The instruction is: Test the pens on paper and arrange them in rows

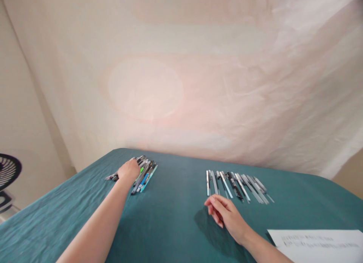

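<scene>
On the left of the table, my left hand (129, 169) reaches onto a heap of pens (145, 177) in black, grey, blue and green. Its fingers are hidden behind the back of the hand, so I cannot see whether they grip a pen. My right hand (222, 214) hovers over the cloth with loosely curled, slightly parted fingers and nothing in them. Just beyond it lies a row of pens (235, 185), side by side, mostly white, grey and black. A light blue pen (227, 185) is among them.
A dark green cloth (170, 217) covers the table. At the right front lies a white sheet of paper (317, 242) with blurred writing. A black fan (10, 172) stands off the table's left side. A pale sheet (198, 85) hangs behind the far edge.
</scene>
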`<state>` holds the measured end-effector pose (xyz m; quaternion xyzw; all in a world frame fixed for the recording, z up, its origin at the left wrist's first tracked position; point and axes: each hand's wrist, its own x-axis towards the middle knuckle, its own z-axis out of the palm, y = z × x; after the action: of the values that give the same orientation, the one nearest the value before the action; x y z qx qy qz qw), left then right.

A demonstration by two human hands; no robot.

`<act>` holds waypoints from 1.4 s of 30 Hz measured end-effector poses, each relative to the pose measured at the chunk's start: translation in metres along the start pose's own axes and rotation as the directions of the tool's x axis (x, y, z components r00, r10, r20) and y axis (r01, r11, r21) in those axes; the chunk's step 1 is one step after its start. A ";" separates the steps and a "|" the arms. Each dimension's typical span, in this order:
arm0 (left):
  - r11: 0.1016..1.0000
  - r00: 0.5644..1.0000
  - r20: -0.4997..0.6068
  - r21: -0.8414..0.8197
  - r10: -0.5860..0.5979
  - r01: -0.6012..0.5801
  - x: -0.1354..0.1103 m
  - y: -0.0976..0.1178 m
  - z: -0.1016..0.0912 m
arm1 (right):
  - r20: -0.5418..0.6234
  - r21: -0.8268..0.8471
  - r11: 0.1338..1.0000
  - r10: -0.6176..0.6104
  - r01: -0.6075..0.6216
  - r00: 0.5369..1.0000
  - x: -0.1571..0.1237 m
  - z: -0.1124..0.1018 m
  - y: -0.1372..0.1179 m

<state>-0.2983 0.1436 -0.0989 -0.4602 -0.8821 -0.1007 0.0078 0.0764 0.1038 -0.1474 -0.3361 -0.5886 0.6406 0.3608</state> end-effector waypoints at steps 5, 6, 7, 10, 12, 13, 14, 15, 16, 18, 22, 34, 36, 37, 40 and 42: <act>1.000 1.000 0.003 0.003 -0.018 0.018 0.002 0.002 -0.003 | 0.005 -0.003 1.000 0.001 -0.001 1.000 0.001 -0.001 0.001; 1.000 1.000 -0.005 -0.013 0.000 0.000 0.002 0.004 -0.006 | 0.007 -0.004 1.000 0.000 0.000 1.000 0.001 -0.001 0.001; 0.999 1.000 -0.013 -0.040 0.029 -0.029 0.002 0.008 -0.009 | 0.009 -0.005 1.000 -0.003 0.003 1.000 0.001 -0.001 0.001; 0.967 0.987 -0.033 -0.193 0.160 -0.163 -0.007 0.026 -0.020 | 0.013 -0.008 1.000 -0.005 0.005 1.000 0.002 -0.001 0.001; 0.904 0.966 -0.020 -0.347 0.258 -0.249 -0.019 0.045 -0.025 | 0.011 -0.009 1.000 -0.003 0.003 1.000 0.002 -0.001 0.000; 0.845 0.947 0.012 -0.455 0.321 -0.281 -0.027 0.056 -0.027 | 0.010 -0.009 1.000 -0.003 0.003 1.000 0.003 -0.001 0.000; 0.771 0.925 0.063 -0.575 0.375 -0.273 -0.037 0.067 -0.027 | 0.010 -0.009 1.000 -0.003 0.003 1.000 0.003 -0.001 0.000; 0.687 0.898 0.121 -0.690 0.422 -0.230 -0.047 0.079 -0.026 | 0.010 -0.009 1.000 -0.004 0.004 1.000 0.003 -0.001 0.000; 0.598 0.863 0.192 -0.787 0.468 -0.150 -0.059 0.091 -0.024 | 0.010 -0.009 1.000 -0.003 0.004 1.000 0.004 -0.001 0.000; 0.422 0.771 0.298 -0.905 0.563 0.042 -0.083 0.113 -0.016 | 0.010 -0.008 1.000 -0.003 0.003 1.000 0.004 -0.001 0.001; 0.180 0.681 0.338 -0.939 0.650 0.294 -0.126 0.146 0.005 | 0.005 0.004 1.000 -0.011 0.011 1.000 0.006 -0.002 0.004; -0.164 0.706 0.258 -0.867 0.660 0.470 -0.166 0.166 0.041 | 0.036 -0.004 0.999 -0.039 0.039 0.999 0.007 -0.001 -0.001; -0.213 0.727 0.242 -0.855 0.643 0.473 -0.164 0.165 0.043 | 0.027 0.021 0.999 -0.027 0.026 0.999 0.007 -0.002 0.000; -0.231 0.731 0.238 -0.848 0.639 0.478 -0.164 0.165 0.043 | 0.022 0.034 0.999 -0.019 0.018 1.000 0.008 -0.002 0.001; -0.239 0.714 0.231 -0.837 0.661 0.493 -0.163 0.163 0.041 | 0.012 0.058 0.998 0.000 -0.001 1.000 0.008 -0.004 0.005; -0.237 0.697 0.211 -0.841 0.685 0.487 -0.165 0.163 0.041 | 0.001 0.054 0.999 0.000 0.000 1.000 0.008 -0.004 0.006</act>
<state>-0.0671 0.1080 -0.1285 -0.3584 -0.3104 -0.5637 -0.6763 0.0749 0.1127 -0.1533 -0.3259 -0.5713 0.6565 0.3694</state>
